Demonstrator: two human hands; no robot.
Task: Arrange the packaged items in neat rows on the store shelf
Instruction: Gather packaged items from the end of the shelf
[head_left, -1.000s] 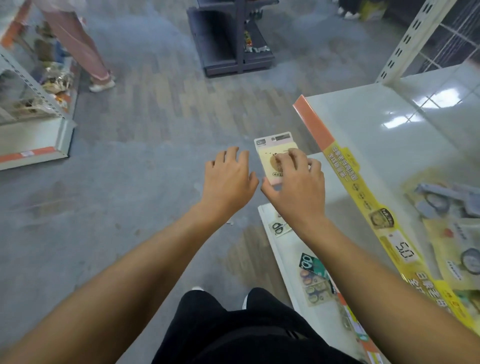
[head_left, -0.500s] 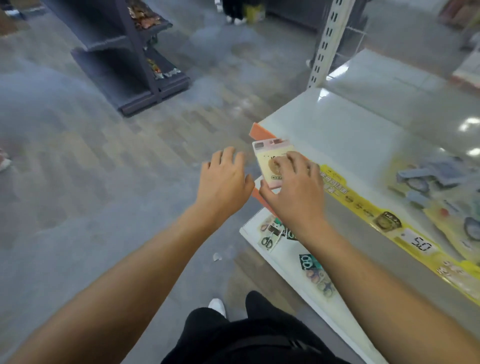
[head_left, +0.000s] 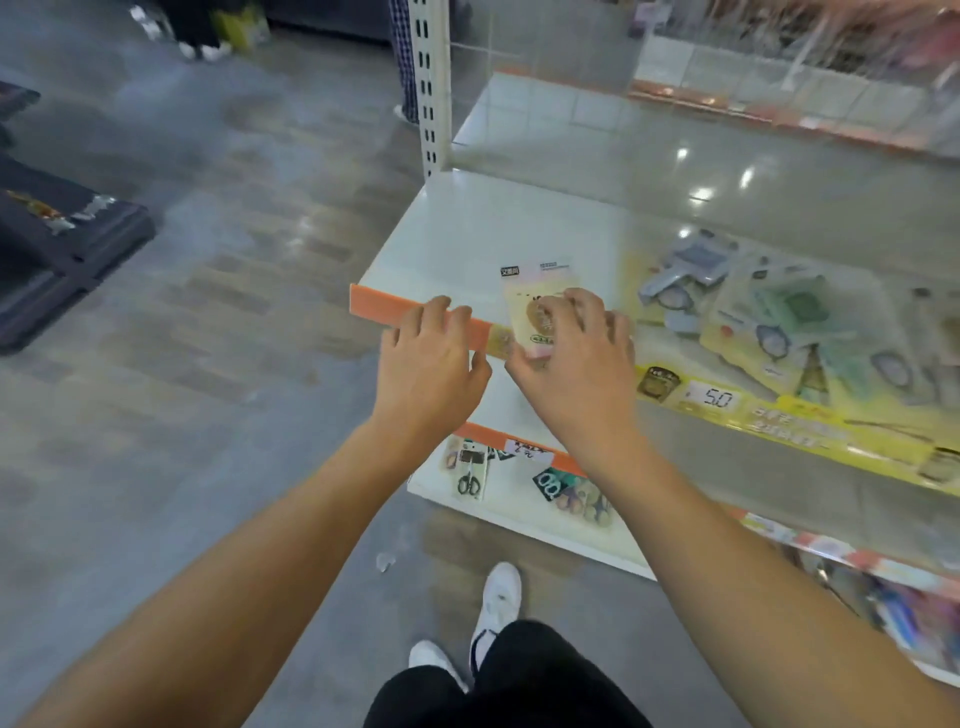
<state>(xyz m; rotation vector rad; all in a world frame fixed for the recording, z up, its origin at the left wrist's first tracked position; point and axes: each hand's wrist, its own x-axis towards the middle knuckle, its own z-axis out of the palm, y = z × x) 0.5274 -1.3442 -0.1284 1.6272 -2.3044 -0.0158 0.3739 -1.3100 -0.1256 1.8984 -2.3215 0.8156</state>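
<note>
Pale cardboard, the packaged item (head_left: 537, 306) is pinched in the curled fingers of the right hand (head_left: 574, 358) above the white shelf (head_left: 467, 228), at its front edge, probably to start a row on the bare part. Holding nothing, the left hand (head_left: 428, 364) hovers relaxed beside it, likely ready to steady it. More packets (head_left: 769, 317) lie jumbled further right.

Pale carded packet (head_left: 535, 306) tilted above white shelf (head_left: 467, 234).

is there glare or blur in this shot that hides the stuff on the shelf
Head view: ceiling lights reflect as bright spots on the glossy shelf; the packaged items at right are smeared and washed out; the card pack in the right hand is sharper; wide-angle bending curves the upright post.
</note>
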